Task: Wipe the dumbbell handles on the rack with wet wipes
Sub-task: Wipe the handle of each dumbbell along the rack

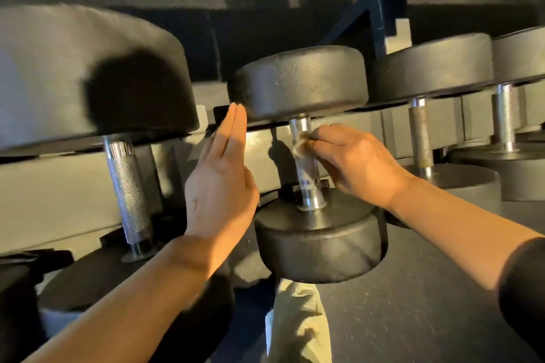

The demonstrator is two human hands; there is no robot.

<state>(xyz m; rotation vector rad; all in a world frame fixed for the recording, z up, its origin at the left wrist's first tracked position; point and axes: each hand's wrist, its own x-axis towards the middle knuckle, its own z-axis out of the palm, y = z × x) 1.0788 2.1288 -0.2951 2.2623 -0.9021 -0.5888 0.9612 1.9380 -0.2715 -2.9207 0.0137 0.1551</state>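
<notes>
A black dumbbell rests on the rack in the middle of the view, its knurled steel handle running between two round black heads. My right hand presses a small crumpled wet wipe against the upper part of that handle. To the left of the handle my left hand is held flat with the fingers straight and together, their tips touching the edge of the far head. It holds nothing.
A larger dumbbell with its handle lies on the left. Two more dumbbell handles show on the right. The grey rack rail runs behind them. My beige trouser leg and the dark floor are below.
</notes>
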